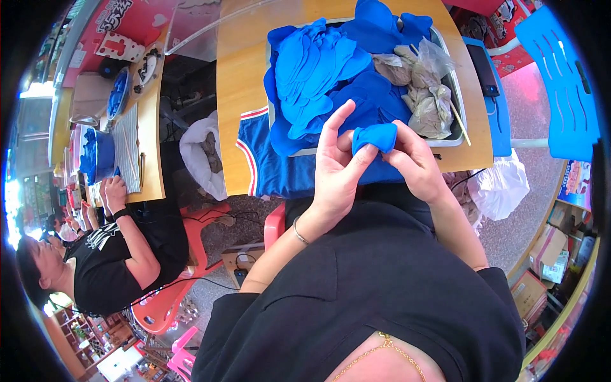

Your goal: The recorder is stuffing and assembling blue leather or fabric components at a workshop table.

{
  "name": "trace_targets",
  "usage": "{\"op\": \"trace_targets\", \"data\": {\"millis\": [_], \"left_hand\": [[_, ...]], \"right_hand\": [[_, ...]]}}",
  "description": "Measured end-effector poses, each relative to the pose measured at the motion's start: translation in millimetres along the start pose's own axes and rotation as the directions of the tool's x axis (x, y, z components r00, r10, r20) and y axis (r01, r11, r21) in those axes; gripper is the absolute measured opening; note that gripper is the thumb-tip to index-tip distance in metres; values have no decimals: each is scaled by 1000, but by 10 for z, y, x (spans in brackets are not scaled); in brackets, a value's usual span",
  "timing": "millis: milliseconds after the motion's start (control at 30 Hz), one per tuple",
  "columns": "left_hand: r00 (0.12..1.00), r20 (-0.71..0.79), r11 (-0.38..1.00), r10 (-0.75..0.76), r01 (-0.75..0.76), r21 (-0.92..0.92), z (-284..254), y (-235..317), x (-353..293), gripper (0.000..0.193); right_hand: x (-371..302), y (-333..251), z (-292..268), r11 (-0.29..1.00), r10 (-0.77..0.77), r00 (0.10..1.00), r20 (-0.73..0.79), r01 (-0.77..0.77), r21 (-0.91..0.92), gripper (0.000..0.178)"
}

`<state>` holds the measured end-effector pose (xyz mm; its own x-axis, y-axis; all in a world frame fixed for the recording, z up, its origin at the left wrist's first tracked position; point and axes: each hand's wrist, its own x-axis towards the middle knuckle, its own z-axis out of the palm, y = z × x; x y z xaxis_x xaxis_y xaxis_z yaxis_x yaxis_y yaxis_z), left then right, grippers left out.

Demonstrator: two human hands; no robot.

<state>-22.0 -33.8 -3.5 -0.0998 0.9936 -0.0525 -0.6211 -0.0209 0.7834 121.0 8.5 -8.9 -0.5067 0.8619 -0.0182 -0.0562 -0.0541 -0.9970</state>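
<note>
Head view: blue fabric pile (318,70) crowds tray (453,141) behind hands.

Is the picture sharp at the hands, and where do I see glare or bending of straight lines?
Head view: the left hand, the right hand and the blue fabric piece they hold are sharp; the wooden table edges curve toward the rim; strong white glare burns out the far left edge; the corners are black.
</note>
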Motion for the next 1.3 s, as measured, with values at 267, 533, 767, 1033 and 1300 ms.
{"op": "trace_targets", "data": {"millis": [267,533,767,1033,1300], "left_hand": [[1000,-1,989,-13,13,147,-41,-2,14,49],[996,6,996,-89,89,-16,-22,33,3,51],[979,132,967,-157,179,-182,-112,-2,-8,50],[978,115,933,-174,201,-299,-97,-30,4,44],[988,24,960,-153,154,-235,-124,-62,3,35]], "right_hand": [[-2,-178,212,963,-233,910,-343,266,51,25],[-12,-115,23,967,-240,958,-156,222,-122,10],[12,-91,-1,994,-91,989,-120,97,47,7],[11,-71,55,991,-23,994,-106,36,126,13],[-14,-83,102,984,-112,981,-159,131,116,38]]}}
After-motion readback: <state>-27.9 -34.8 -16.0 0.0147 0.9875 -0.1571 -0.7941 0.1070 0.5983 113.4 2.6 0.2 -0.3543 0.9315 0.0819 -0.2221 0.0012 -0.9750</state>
